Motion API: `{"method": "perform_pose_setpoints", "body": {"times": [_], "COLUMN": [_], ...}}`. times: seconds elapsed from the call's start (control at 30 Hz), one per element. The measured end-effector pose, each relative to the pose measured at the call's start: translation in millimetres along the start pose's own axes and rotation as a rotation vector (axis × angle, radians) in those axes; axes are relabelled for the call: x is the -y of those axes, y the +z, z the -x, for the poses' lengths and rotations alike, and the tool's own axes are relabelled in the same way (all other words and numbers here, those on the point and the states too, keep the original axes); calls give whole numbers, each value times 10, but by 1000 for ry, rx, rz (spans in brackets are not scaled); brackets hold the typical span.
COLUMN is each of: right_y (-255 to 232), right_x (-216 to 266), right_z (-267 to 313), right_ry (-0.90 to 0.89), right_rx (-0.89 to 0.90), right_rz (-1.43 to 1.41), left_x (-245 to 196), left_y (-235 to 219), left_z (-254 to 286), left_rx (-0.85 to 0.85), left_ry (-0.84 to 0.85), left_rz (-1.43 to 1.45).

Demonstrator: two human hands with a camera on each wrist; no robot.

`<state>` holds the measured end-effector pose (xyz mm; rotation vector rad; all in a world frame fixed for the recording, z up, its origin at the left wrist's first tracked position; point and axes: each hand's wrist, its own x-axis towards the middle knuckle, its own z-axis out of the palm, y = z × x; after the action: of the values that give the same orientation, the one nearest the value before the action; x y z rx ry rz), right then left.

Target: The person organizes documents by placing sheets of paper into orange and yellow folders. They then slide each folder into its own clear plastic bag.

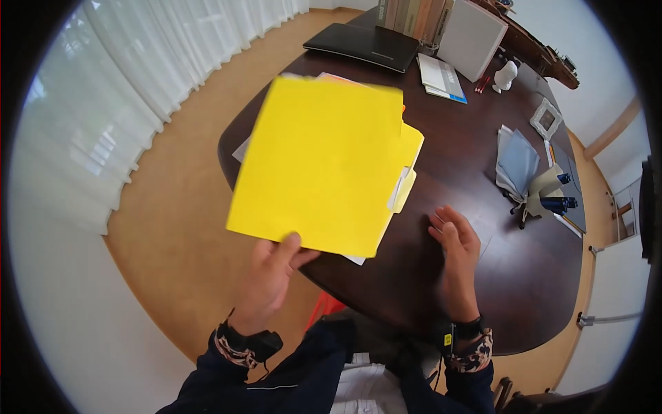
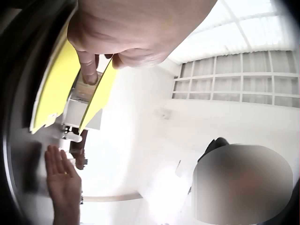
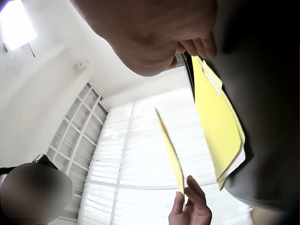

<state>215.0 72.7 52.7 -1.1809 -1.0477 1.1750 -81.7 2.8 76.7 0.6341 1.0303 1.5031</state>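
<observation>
My left hand [image 1: 271, 274] pinches the near edge of a yellow file folder [image 1: 321, 162], thumb on top and fingers underneath. In the right wrist view this folder [image 3: 170, 150] appears nearly edge-on, raised off the table. Below it lies a stack of yellow tabbed folders [image 1: 414, 143] with white papers between them, mostly hidden from the head camera; the right wrist view shows the stack [image 3: 216, 124] from its side. To the right of the stack, my right hand [image 1: 458, 250] hovers above the dark table with nothing in it, palm turned inward and fingers loosely bent.
On the dark wooden table [image 1: 510, 283] are a black laptop [image 1: 362, 47], upright books [image 1: 414, 17], a white binder [image 1: 472, 38], a booklet [image 1: 441, 77] and a white figurine [image 1: 505, 76]. A picture frame [image 1: 546, 119], blue-grey papers [image 1: 518, 160] and a pen holder [image 1: 545, 190] stand right.
</observation>
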Motion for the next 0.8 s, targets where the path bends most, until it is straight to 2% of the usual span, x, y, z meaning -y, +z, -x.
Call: {"method": "perform_pose_setpoints", "body": {"times": [0.03,0.13,0.27,0.33,0.4,0.47,0.53,0.63,0.7,0.8], "right_y": [-32,5,154,214,273,353,459,606,619,560], "right_x": [10,9,52,92,169,289,339,373,357,280], "right_z": [2,-54,-188,-331,-510,-688,-841,-903,-939,-914], "right_ry": [28,64,107,142,179,315,316,291,274,244], "right_rx": [-6,11,108,123,134,222,263,317,333,344], "right_rz": [1,27,146,201,252,394,466,589,638,629], "left_x": [45,27,-105,-209,-493,-654,-748,-590,-439,-445], "left_y": [-6,-97,-229,-438,-426,-447,-447,-435,-312,-82], "left_z": [-10,-89,-169,-177,-111,-185,-496,-1127,-1341,-1449], "left_rx": [-23,50,-1,241,206,175,66,19,-77,-84], "left_ry": [-92,-191,-291,-379,-384,-391,135,236,335,271], "left_rz": [-56,-179,-282,-613,-722,-836,-846,-904,-1347,-1434]}}
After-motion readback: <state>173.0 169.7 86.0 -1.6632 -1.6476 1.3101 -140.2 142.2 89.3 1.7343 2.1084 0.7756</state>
